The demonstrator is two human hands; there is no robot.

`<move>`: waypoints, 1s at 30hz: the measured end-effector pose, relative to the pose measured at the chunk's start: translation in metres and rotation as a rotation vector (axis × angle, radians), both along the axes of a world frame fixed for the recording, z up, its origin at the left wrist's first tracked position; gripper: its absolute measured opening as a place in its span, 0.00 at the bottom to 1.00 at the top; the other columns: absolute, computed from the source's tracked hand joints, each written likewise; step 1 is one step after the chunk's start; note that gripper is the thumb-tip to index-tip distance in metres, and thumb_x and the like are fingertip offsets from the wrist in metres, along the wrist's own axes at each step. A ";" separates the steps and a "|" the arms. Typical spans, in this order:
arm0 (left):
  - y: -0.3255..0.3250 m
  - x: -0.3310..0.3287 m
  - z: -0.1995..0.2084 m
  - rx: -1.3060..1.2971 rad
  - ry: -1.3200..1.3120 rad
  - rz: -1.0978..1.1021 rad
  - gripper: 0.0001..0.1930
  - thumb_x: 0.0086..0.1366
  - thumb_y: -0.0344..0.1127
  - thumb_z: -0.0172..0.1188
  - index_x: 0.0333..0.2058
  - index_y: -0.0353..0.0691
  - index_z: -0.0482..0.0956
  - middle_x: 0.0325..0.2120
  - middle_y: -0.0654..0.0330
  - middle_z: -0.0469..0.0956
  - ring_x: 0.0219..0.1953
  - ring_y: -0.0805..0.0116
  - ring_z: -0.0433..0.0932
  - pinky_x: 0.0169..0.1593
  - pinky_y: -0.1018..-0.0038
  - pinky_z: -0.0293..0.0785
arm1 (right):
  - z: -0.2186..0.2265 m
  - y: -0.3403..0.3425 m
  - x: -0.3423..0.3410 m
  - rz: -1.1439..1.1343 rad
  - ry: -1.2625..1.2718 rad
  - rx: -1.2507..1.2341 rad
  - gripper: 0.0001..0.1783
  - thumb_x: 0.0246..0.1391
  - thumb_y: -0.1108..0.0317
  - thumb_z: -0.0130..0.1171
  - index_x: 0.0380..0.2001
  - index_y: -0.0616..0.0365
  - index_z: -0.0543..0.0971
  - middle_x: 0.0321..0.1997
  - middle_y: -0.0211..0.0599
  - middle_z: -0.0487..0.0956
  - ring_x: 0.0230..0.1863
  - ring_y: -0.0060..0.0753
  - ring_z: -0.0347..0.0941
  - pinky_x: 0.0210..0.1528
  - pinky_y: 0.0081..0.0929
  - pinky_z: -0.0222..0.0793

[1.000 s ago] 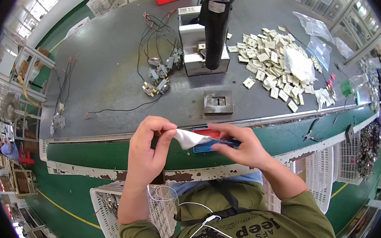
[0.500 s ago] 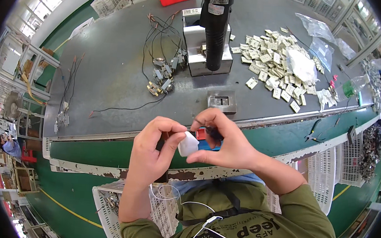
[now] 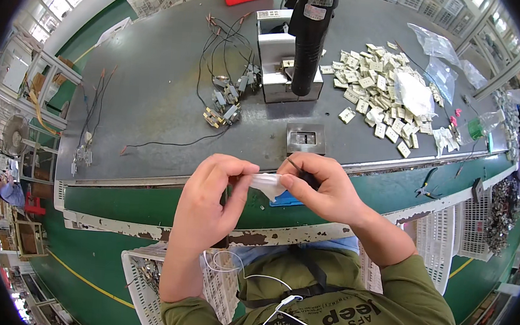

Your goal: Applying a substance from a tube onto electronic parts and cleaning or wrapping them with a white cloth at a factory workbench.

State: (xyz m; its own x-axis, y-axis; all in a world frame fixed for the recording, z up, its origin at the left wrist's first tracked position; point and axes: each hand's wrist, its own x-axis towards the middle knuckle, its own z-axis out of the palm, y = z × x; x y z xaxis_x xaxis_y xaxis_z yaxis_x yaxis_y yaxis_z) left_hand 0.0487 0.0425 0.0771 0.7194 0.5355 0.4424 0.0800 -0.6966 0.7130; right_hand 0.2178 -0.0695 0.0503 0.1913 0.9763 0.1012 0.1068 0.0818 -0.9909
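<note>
Left hand (image 3: 211, 204) and right hand (image 3: 322, 189) both closed, pinching a small white plastic bag (image 3: 268, 184) between fingertips, held above the near edge of the grey counter (image 3: 155, 93). Left to right on the counter: loose wired connectors (image 3: 225, 102), black upright tool (image 3: 311, 35) with pale label, heap of small white parts (image 3: 379, 89), clear bags (image 3: 442, 58). White mesh crates (image 3: 141, 275) sit by the green floor below.

Grey workbench (image 3: 155, 93) – wired switches (image 3: 225, 102), white parts pile (image 3: 379, 86).

A soft white cloth-like piece (image 3: 268, 184) looks matt and crumpled. The grey tabletop (image 3: 155, 99) is dull and smooth; its green edge (image 3: 145, 230) shows chipped, rough paint.
</note>
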 end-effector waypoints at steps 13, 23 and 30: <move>-0.021 0.014 -0.008 -0.046 0.052 0.033 0.14 0.52 0.35 0.66 0.36 0.39 0.74 0.30 0.59 0.75 0.29 0.63 0.74 0.35 0.70 0.70 | -0.004 -0.001 -0.004 0.000 0.156 -0.011 0.08 0.57 0.67 0.54 0.32 0.63 0.74 0.25 0.23 0.71 0.25 0.10 0.60 0.26 0.13 0.57; -0.007 0.014 -0.020 0.090 -0.013 -0.012 0.09 0.53 0.26 0.60 0.35 0.40 0.80 0.30 0.59 0.80 0.33 0.64 0.76 0.37 0.71 0.69 | -0.003 -0.003 0.001 -0.053 0.065 0.061 0.06 0.56 0.71 0.51 0.31 0.64 0.73 0.29 0.27 0.74 0.25 0.11 0.61 0.26 0.14 0.58; 0.009 0.004 -0.020 -0.374 -0.216 -0.050 0.08 0.65 0.29 0.47 0.36 0.33 0.73 0.38 0.56 0.73 0.36 0.74 0.69 0.38 0.81 0.65 | 0.009 -0.006 0.010 -0.137 0.214 0.086 0.09 0.58 0.68 0.49 0.28 0.62 0.70 0.21 0.24 0.68 0.16 0.10 0.59 0.18 0.11 0.53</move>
